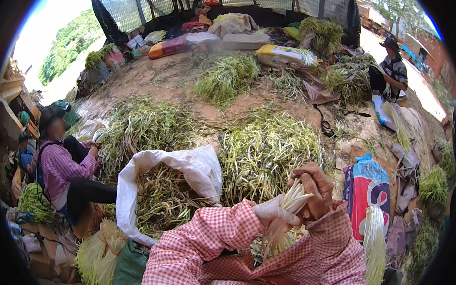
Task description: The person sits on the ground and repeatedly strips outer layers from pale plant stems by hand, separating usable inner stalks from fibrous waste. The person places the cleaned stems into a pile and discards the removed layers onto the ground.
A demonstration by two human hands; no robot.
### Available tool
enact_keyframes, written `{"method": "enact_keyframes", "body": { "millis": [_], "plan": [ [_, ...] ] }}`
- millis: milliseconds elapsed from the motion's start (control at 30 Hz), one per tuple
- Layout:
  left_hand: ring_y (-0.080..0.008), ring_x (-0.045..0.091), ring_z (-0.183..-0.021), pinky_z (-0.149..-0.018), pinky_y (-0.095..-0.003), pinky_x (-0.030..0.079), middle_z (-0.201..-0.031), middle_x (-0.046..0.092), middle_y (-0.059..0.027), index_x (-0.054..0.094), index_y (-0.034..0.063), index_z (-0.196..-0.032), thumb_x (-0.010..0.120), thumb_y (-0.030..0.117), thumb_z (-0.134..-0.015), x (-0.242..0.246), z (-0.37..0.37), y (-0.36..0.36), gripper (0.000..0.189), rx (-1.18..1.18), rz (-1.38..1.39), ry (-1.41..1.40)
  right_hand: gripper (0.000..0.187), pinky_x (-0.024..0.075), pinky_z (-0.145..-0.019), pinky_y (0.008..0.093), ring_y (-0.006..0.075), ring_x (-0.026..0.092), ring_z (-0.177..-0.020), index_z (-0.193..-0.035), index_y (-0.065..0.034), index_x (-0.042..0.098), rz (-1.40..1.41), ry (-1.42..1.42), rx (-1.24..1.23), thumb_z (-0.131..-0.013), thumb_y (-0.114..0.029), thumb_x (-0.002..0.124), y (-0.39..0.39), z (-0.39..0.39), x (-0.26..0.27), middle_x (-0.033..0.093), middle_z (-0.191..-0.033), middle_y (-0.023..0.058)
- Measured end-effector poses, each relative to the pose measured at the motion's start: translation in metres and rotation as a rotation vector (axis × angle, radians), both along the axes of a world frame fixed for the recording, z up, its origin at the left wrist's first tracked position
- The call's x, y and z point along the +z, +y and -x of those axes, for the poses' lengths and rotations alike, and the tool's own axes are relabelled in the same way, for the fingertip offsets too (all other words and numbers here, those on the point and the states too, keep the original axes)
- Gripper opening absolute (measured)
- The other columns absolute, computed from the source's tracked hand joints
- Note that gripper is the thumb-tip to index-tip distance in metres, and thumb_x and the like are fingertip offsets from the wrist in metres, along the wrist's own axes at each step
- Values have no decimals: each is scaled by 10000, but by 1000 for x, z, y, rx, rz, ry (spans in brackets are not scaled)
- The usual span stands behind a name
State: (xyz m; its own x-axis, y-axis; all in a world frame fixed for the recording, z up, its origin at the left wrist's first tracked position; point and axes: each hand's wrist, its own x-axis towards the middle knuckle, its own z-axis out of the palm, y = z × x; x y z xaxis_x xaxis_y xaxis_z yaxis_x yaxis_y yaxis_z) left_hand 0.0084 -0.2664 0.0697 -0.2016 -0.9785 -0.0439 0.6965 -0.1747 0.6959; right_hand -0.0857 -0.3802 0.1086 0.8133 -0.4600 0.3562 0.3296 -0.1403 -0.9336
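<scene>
My left hand [275, 213], in a pale glove, is closed around a bunch of slender white chive-like stalks [295, 200], their cut-looking ends pointing up and right. Bare and curled, my right hand [317, 188] presses against the same bunch, with a few stalks running up into its fingers. The leafy ends hang below my left hand towards my lap. Just beyond both hands spreads a heap of loose green-and-white stalks [269, 152]. To the left of it stands a white woven sack [198, 164] with its mouth folded back, full of wilted brownish-green leaves [164, 197].
Tied pale bundles lie at lower left [100, 256] and on a red and blue printed sack [365, 201] at right. A seated person [66, 159] handles stalks at left; another person [393, 69] sits at far right. More heaps [225, 78] and filled sacks [285, 55] lie farther back.
</scene>
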Motion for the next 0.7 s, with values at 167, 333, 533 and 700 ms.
{"method": "enact_keyframes", "body": {
  "millis": [167, 333, 533, 700],
  "plan": [
    [-115, 468, -459, -405, -230, 379, -643, 516, -39, 512, 9, -863, 710, 102, -694, 3, -9, -5, 276, 174, -10, -84, 699, 435, -856, 326, 207, 512, -1083, -1344, -18, 299, -202, -109, -49, -875, -488, 517, -17, -12, -8, 500, -1171, 120],
    [-106, 495, -501, -446, -222, 402, -698, 552, -37, 563, 3, -906, 725, 132, -729, 3, -16, -14, 273, 391, -10, -252, 1018, 345, -1014, 415, 317, 409, -1203, -1346, 39, 269, -27, 443, 58, -705, -690, 577, -30, 16, 4, 414, -1265, 236],
    [-179, 572, -957, -804, -278, 488, -992, 603, -94, 516, 6, -1153, 651, 125, -798, -53, 0, -47, 398, 506, 78, -143, 519, 506, -792, 320, 218, 598, -887, -1148, 9, 480, -399, 364, -26, -750, -186, 750, 19, -9, -22, 601, -964, 117],
    [-180, 571, -941, -816, -282, 471, -1038, 591, -83, 452, 13, -1215, 574, 110, -834, -14, -5, -38, 411, 418, 96, -859, 433, 506, -780, 306, 166, 587, -862, -1106, 6, 550, -272, 248, -93, -769, -197, 731, 12, -4, -31, 607, -964, 84]
  ]
}}
